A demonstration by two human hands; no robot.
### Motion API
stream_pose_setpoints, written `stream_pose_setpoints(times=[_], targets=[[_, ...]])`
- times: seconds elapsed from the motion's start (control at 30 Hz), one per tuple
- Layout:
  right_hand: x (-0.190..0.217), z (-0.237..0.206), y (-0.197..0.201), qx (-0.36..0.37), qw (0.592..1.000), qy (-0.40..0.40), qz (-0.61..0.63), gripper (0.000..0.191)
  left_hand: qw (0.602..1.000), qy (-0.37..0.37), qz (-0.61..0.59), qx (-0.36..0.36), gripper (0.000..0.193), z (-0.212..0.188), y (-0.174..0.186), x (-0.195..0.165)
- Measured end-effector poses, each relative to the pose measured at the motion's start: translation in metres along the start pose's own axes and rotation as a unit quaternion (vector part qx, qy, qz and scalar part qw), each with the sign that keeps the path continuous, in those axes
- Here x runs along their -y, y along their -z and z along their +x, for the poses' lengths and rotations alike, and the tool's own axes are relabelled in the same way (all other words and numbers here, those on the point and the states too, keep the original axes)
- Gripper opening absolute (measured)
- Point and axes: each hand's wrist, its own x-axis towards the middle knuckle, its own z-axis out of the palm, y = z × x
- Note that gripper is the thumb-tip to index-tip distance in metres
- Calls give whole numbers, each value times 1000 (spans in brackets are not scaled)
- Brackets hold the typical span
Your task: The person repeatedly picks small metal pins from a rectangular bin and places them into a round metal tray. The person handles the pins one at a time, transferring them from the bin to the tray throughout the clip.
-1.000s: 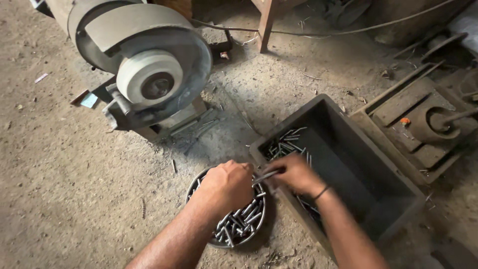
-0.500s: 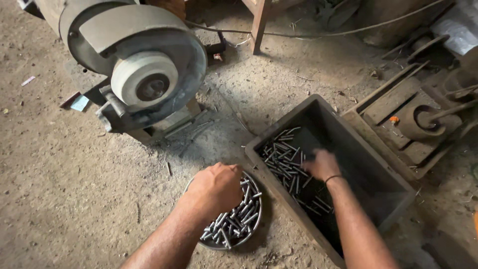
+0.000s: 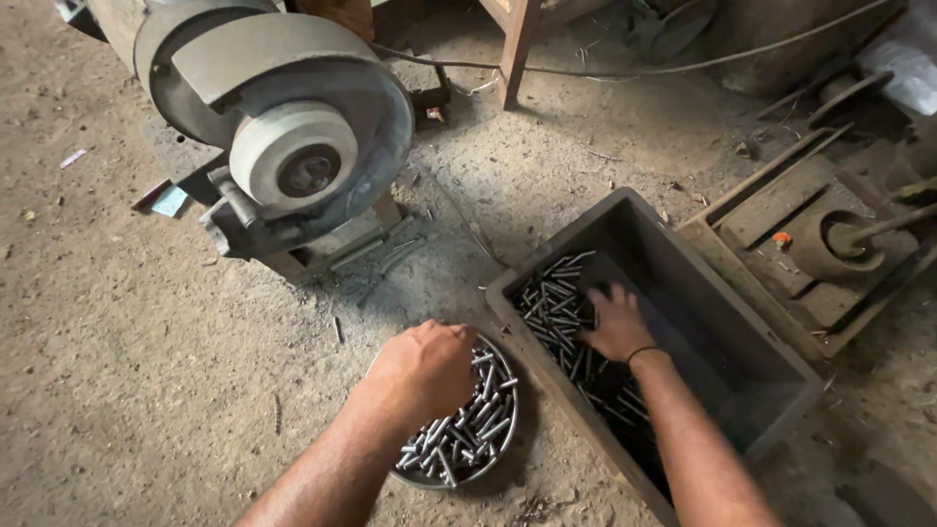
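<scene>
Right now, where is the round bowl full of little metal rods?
In the head view, the round bowl sits low in the middle, under the left hand, just left of the dark box.

My left hand (image 3: pixel 425 369) covers the far left part of the round pan (image 3: pixel 493 451), so I cannot tell whether its curled fingers grip any of the short metal pins (image 3: pixel 468 429), and my right hand (image 3: pixel 615 325) lies palm down in the dark box (image 3: pixel 683 263), its fingertips lost among the pins there. Both forearms run off the near edge. The grinding machine (image 3: pixel 283 146) is cut by the far edge, and the rusty fixture (image 3: pixel 830 234) at right fades into shadow.
</scene>
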Motion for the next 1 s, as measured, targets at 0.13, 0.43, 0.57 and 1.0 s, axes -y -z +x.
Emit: stream_pose_setpoints(times=[0.13,0.43,0.57,1.0], targets=[[-1,12,-1,37,999,33,15,93,1000,2,-2,6,31,5,-5,-2],[20,25,-10,25,999,4,-25,99,1000,-2,-4,17,28,10,-3,-7],[33,30,-11,39,996,48,-59,86,999,12,-18,32,30,12,-2,-7],[38,31,-13,15,996,59,-64,28,999,14,-19,24,28,14,-2,-4]])
